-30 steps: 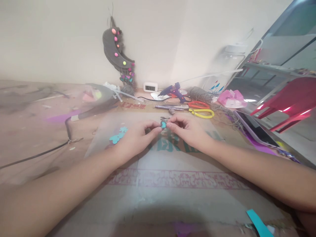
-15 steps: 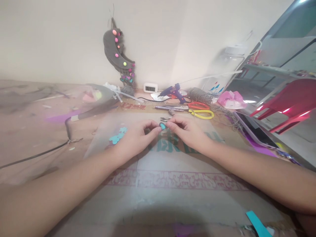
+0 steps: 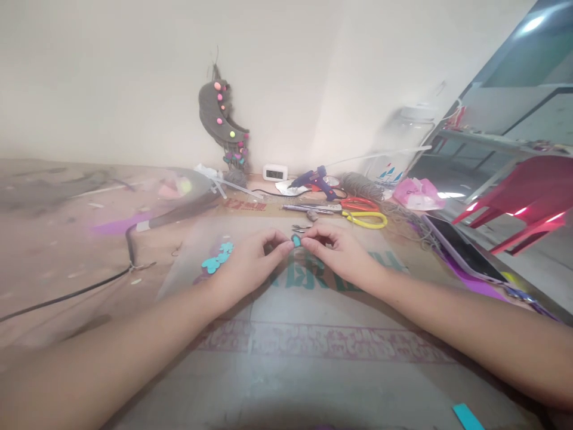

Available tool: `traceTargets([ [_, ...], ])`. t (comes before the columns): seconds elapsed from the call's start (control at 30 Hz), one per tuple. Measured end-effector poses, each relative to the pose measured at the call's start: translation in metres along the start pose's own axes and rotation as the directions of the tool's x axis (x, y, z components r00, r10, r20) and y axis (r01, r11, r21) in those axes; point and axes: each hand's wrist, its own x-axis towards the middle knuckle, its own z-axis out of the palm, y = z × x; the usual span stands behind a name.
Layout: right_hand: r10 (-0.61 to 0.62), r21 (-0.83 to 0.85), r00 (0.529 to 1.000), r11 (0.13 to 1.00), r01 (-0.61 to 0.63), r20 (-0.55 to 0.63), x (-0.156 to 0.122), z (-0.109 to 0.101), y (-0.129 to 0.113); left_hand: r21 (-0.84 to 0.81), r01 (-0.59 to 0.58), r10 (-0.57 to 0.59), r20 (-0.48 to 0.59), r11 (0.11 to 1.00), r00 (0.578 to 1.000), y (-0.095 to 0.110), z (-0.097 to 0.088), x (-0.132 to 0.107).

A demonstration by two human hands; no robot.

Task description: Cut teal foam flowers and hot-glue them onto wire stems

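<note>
A small teal foam piece (image 3: 296, 240) is pinched between the fingertips of my left hand (image 3: 250, 263) and my right hand (image 3: 338, 251), just above a flattened cardboard sheet (image 3: 313, 334). Both hands have their fingers curled in a pinch and meet at the piece. Several more teal foam cut-outs (image 3: 216, 258) lie on the cardboard just left of my left hand. A small metal tool (image 3: 299, 227) rests right behind the fingertips.
Behind the hands lie yellow and orange scissors (image 3: 364, 214), a blue glue gun (image 3: 316, 180), a twine bundle (image 3: 360, 184) and a small clock (image 3: 274, 172). A grey felt hanging (image 3: 220, 119) leans on the wall. A tablet (image 3: 461, 248) lies right, a black cable (image 3: 89, 280) left.
The view has tilted up slightly, so everything sits a little lower in frame. My hands keep the same pinch on the teal piece, turning it slightly.
</note>
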Motion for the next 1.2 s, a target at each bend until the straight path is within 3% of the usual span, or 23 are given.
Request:
traceTargets([
  [0.23, 0.011, 0.018, 1.0, 1.0, -0.011, -0.002, 0.0001, 0.0001, -0.0014, 0.005, -0.064, 0.064, -0.021, 0.998, 0.998, -0.004, -0.0013, 0.001],
  [0.63, 0.015, -0.021, 1.0, 1.0, -0.014, 0.017, -0.001, -0.0015, -0.0018, -0.005, -0.019, 0.02, 0.037, 1.0, 0.999, 0.004, -0.0004, -0.0006],
  [0.9, 0.061, 0.029, 0.998, 0.998, -0.062, 0.032, 0.0001, -0.0015, -0.0009, -0.012, 0.009, -0.009, -0.004, 1.0, 1.0, 0.0051, -0.001, -0.0009],
  [1.2, -0.026, -0.058, 0.999, 0.998, 0.023, -0.047, -0.0018, -0.0023, -0.001, 0.001, -0.001, 0.001, 0.014, 1.0, 1.0, 0.0051, -0.0021, -0.0013],
])
